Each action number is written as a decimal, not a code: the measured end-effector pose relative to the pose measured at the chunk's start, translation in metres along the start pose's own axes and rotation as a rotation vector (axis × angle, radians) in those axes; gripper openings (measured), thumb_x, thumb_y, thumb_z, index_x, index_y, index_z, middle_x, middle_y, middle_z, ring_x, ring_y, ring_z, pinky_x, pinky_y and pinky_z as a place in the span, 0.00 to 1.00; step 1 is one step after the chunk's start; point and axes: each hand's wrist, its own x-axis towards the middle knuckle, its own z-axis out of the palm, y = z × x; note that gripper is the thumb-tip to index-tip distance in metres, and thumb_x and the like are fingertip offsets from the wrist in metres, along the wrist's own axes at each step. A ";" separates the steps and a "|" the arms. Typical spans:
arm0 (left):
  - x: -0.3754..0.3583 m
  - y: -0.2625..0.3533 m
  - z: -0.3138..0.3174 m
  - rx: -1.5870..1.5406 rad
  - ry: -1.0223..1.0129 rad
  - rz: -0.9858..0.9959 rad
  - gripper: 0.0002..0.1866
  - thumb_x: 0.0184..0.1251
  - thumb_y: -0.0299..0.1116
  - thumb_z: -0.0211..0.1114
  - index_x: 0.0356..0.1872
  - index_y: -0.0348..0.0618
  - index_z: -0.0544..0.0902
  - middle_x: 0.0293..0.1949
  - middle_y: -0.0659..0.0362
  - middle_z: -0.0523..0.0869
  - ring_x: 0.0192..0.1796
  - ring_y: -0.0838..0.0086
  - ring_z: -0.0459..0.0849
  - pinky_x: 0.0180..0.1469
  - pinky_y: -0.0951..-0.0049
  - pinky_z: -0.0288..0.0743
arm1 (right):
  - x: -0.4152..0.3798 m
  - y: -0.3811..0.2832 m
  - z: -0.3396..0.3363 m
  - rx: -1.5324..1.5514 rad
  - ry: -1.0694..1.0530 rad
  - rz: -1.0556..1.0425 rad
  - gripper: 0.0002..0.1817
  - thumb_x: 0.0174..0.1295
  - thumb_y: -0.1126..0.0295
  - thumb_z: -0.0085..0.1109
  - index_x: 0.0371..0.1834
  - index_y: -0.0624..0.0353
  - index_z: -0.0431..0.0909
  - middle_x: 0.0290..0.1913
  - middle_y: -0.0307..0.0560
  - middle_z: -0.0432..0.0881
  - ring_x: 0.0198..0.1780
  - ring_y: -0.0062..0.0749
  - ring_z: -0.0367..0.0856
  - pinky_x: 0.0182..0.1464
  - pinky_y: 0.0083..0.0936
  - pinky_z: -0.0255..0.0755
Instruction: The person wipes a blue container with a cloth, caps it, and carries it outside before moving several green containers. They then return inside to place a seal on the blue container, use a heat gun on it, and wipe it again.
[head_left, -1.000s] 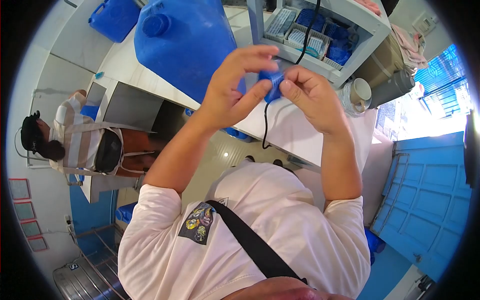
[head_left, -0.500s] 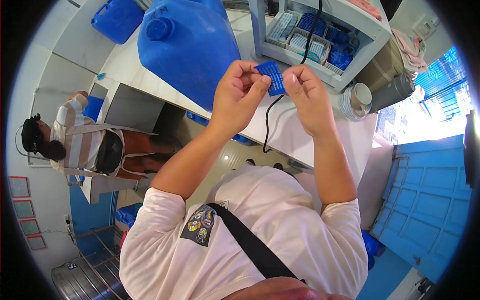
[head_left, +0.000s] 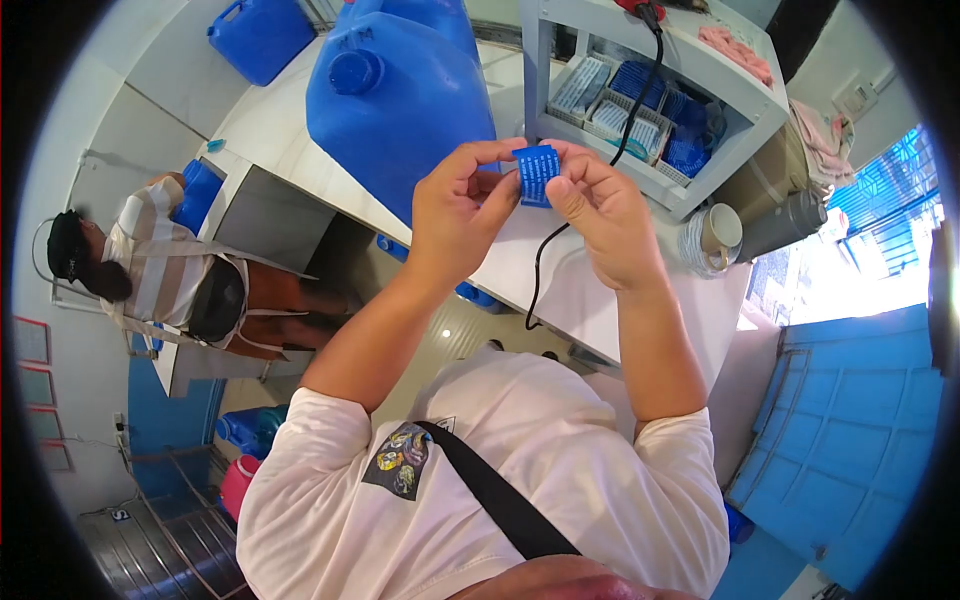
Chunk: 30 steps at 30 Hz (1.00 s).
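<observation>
A small blue label (head_left: 538, 176) with rows of white print is held up between my two hands, above the white counter. My left hand (head_left: 455, 215) pinches its left edge between thumb and fingers. On the other side, my right hand (head_left: 608, 215) grips the label's right edge, fingers curled behind it. Just beyond my left hand stands a large blue water jug (head_left: 400, 110) with a screw cap (head_left: 356, 72). Behind my hands, baskets (head_left: 625, 122) with blue printed pieces sit inside a white shelf unit (head_left: 690, 195).
A black cord (head_left: 540, 265) runs down from the shelf across the counter (head_left: 640, 320). To the right are a cup (head_left: 720, 230) and a dark tumbler (head_left: 790, 225). At left, another person (head_left: 170, 260) handles a blue container (head_left: 198, 195). A blue door (head_left: 850, 430) stands at right.
My right hand has moved in toward my left, and its fingers now close on the label. The label has turned more upright. The view has shifted slightly.
</observation>
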 end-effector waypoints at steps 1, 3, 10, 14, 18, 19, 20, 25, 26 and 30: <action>0.002 0.000 -0.005 0.000 0.010 0.007 0.10 0.63 0.22 0.67 0.33 0.37 0.72 0.38 0.55 0.86 0.36 0.81 0.83 0.38 0.81 0.77 | 0.003 0.001 0.001 -0.003 -0.011 -0.004 0.09 0.65 0.65 0.64 0.36 0.60 0.79 0.61 0.45 0.69 0.47 0.20 0.73 0.51 0.21 0.68; 0.005 -0.001 -0.020 -0.199 -0.035 -0.288 0.08 0.61 0.20 0.67 0.37 0.34 0.75 0.42 0.55 0.85 0.36 0.80 0.83 0.39 0.81 0.78 | 0.011 0.005 0.007 0.073 -0.012 0.031 0.09 0.65 0.65 0.64 0.37 0.60 0.80 0.61 0.46 0.70 0.49 0.21 0.73 0.52 0.22 0.68; 0.001 0.008 -0.040 0.191 0.171 0.328 0.09 0.68 0.28 0.64 0.46 0.36 0.81 0.41 0.58 0.85 0.37 0.79 0.83 0.38 0.81 0.77 | 0.025 0.001 0.037 0.061 -0.142 0.073 0.11 0.64 0.62 0.65 0.38 0.60 0.81 0.62 0.47 0.70 0.50 0.24 0.74 0.53 0.24 0.69; -0.005 0.025 -0.061 -0.272 0.062 -0.343 0.08 0.70 0.25 0.58 0.46 0.38 0.81 0.42 0.58 0.85 0.39 0.80 0.83 0.41 0.77 0.80 | 0.036 0.006 0.049 -0.050 -0.167 0.066 0.15 0.61 0.58 0.67 0.38 0.60 0.81 0.59 0.50 0.72 0.49 0.29 0.77 0.54 0.29 0.70; 0.000 0.050 -0.088 -0.047 0.279 0.018 0.11 0.68 0.27 0.60 0.49 0.36 0.80 0.42 0.58 0.85 0.39 0.78 0.83 0.41 0.76 0.79 | 0.065 -0.040 0.040 -0.793 0.017 -0.461 0.19 0.58 0.55 0.69 0.41 0.60 0.80 0.48 0.50 0.78 0.46 0.40 0.80 0.51 0.34 0.72; 0.005 0.062 -0.102 0.105 0.305 0.093 0.13 0.68 0.28 0.61 0.50 0.35 0.80 0.43 0.58 0.85 0.40 0.78 0.83 0.43 0.77 0.79 | 0.083 -0.059 0.027 -0.997 0.146 -0.618 0.19 0.58 0.55 0.68 0.41 0.59 0.79 0.45 0.49 0.79 0.47 0.43 0.79 0.50 0.35 0.72; 0.011 0.078 -0.112 0.252 0.353 0.112 0.14 0.68 0.30 0.60 0.51 0.34 0.80 0.42 0.59 0.85 0.41 0.79 0.82 0.44 0.77 0.78 | 0.105 -0.077 0.009 -1.198 0.283 -0.774 0.20 0.57 0.54 0.68 0.42 0.59 0.79 0.41 0.49 0.80 0.47 0.46 0.79 0.49 0.36 0.72; 0.052 0.103 -0.141 0.638 0.336 0.038 0.17 0.68 0.33 0.60 0.51 0.29 0.79 0.41 0.57 0.85 0.39 0.80 0.82 0.45 0.79 0.77 | 0.212 -0.142 -0.066 -1.386 0.372 -0.021 0.18 0.66 0.60 0.52 0.49 0.63 0.78 0.56 0.60 0.78 0.56 0.47 0.77 0.57 0.36 0.70; 0.057 0.103 -0.140 0.606 0.261 0.007 0.17 0.66 0.33 0.61 0.51 0.31 0.79 0.39 0.57 0.85 0.38 0.80 0.82 0.44 0.78 0.77 | 0.251 -0.127 -0.113 -1.351 0.354 0.217 0.27 0.59 0.45 0.55 0.47 0.59 0.80 0.50 0.51 0.80 0.52 0.41 0.77 0.54 0.32 0.69; 0.061 0.120 -0.119 0.765 0.112 -0.033 0.17 0.61 0.33 0.66 0.48 0.35 0.82 0.34 0.58 0.86 0.35 0.78 0.83 0.42 0.76 0.78 | 0.260 -0.095 -0.127 -0.828 0.323 0.249 0.32 0.56 0.39 0.62 0.53 0.52 0.80 0.49 0.42 0.82 0.48 0.35 0.79 0.50 0.33 0.71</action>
